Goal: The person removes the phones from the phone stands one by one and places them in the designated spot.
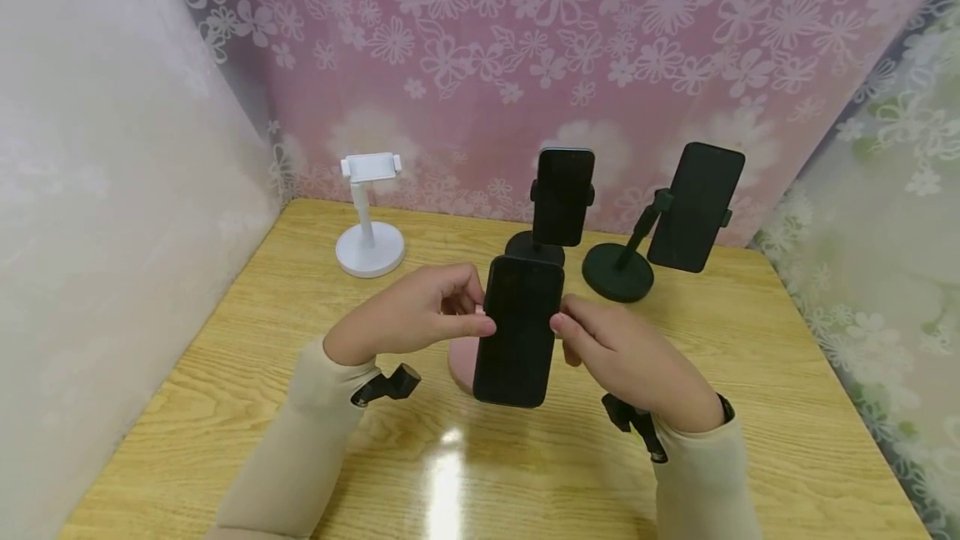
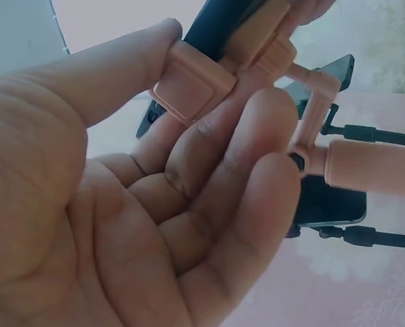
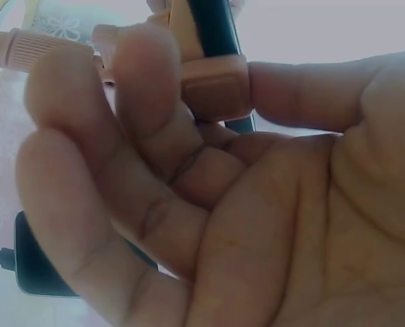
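Reading left to right from beside the table (image 1: 225, 373): a white stand (image 1: 371, 248) stands upright at the rear. Next, the left hand (image 1: 420, 311) is clamped on the left clamp end (image 2: 192, 88), thumb against its outer face. The pink stand (image 1: 462, 361) shows part of its base; the front phone (image 1: 519, 332) sits between its clamp ends and between the two hands, screen toward the person. Behind, a black stand (image 1: 517, 247) holds a second phone (image 1: 564, 197). The right hand (image 1: 626, 348) is likewise clamped on the right clamp end (image 3: 219, 92). Farthest right, a green stand (image 1: 617, 275) holds a third phone (image 1: 696, 207), tilted.

The step appears to be seating the front phone. Apply equal force at both ends; uneven force could skew it. Avoid pressing the screen. Verify that both ends bear on the phone's edges before letting go. Caution: releasing one side first could let it slip.
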`<state>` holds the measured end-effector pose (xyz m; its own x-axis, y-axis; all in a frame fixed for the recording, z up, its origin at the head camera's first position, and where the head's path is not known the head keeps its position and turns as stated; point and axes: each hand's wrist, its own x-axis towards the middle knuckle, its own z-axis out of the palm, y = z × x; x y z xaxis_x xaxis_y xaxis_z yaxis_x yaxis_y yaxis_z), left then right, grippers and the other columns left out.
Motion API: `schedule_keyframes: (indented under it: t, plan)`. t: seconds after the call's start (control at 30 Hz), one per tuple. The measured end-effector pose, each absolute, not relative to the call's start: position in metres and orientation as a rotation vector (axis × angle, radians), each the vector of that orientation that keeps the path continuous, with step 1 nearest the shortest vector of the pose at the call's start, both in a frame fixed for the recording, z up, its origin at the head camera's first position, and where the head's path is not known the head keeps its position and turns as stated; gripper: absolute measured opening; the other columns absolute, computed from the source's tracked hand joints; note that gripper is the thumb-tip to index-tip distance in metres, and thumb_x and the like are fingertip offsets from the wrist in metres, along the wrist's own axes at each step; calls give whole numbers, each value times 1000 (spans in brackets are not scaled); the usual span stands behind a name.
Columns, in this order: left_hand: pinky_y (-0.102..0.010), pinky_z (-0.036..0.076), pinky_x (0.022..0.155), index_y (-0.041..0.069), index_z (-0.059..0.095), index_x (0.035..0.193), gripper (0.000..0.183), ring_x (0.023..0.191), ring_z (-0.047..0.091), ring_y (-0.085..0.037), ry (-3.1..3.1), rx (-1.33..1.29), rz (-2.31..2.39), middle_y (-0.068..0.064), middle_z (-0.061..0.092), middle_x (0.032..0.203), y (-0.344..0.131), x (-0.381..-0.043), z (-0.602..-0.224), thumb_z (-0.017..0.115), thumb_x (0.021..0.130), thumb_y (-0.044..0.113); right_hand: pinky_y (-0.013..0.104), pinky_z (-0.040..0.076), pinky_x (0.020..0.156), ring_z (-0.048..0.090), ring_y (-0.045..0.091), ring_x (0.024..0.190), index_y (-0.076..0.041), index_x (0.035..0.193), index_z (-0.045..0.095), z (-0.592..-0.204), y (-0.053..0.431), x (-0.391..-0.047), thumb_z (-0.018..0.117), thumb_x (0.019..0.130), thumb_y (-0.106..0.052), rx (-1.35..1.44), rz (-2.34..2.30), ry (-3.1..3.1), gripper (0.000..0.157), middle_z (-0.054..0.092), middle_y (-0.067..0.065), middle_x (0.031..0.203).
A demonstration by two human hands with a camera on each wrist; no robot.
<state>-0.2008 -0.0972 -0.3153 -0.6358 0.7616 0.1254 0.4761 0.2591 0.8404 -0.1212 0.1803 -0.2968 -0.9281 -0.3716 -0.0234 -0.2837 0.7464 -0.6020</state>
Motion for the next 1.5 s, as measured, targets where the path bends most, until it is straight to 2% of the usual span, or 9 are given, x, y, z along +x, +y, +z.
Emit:
schedule_keyframes:
  t: [0.17,0.4,0.53,0.8,1.27,1.5]
  plan:
    - [-32,55,72,14,61,96,24,83,70,-14,2220,1142,1300,7,73,92,-95,-200,-314,79,94,30,33,45,64,52,15,65,-16,93,54,-297,180,-121,40,113,-40,-508,-934,2802,35,56,-3,78]
    - [-34,54,71,12,57,96,23,80,69,-19,2154,1135,1326,3,73,89,-96,-203,-315,77,96,25,29,42,57,44,12,53,-17,94,49,-298,176,-118,37,113,-43,-525,-843,2828,35,48,-6,66]
    - [-35,56,73,13,57,95,21,81,68,-18,2180,1166,1313,4,71,88,-97,-203,-316,75,96,23,28,40,56,42,10,51,-16,96,49,-298,175,-115,36,113,-45,-533,-789,2831,36,45,-6,66]
    - [-35,56,73,13,56,96,22,82,68,-17,2220,1159,1306,4,71,88,-97,-204,-319,75,96,24,30,43,59,46,14,55,-18,91,49,-300,177,-122,36,113,-44,-539,-870,2775,36,52,-5,69]
    - [-35,57,77,14,55,97,22,84,67,-16,2234,1144,1297,3,70,90,-96,-204,-317,74,98,25,30,45,61,48,12,54,-16,97,46,-301,172,-122,32,113,-48,-511,-818,2816,38,52,-6,67]
    - [-34,57,77,14,53,96,21,84,66,-16,2242,1160,1288,1,67,91,-95,-203,-318,72,98,23,31,45,58,54,12,58,-14,106,49,-301,172,-123,37,112,-48,-496,-827,2797,37,56,-3,72]
